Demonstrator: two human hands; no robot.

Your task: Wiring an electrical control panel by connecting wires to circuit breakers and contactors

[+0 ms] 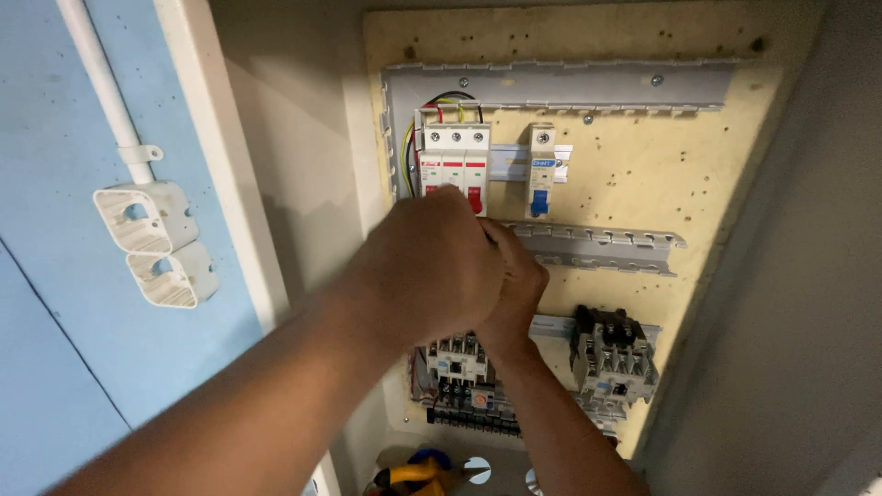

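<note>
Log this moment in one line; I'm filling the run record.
left hand | clasped with right hand | below three-pole breaker | contactors beneath

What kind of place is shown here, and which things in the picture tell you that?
Most likely the inside of an electrical control cabinet. A three-pole circuit breaker and a smaller single breaker sit on a rail; two contactors are mounted lower on the backboard. The left hand and right hand work just below the breakers.

We saw a pale wooden backboard [643,174] carrying grey cable ducts [588,84], a three-pole breaker [454,161], a single breaker [541,170] and two contactors [614,354].
</note>
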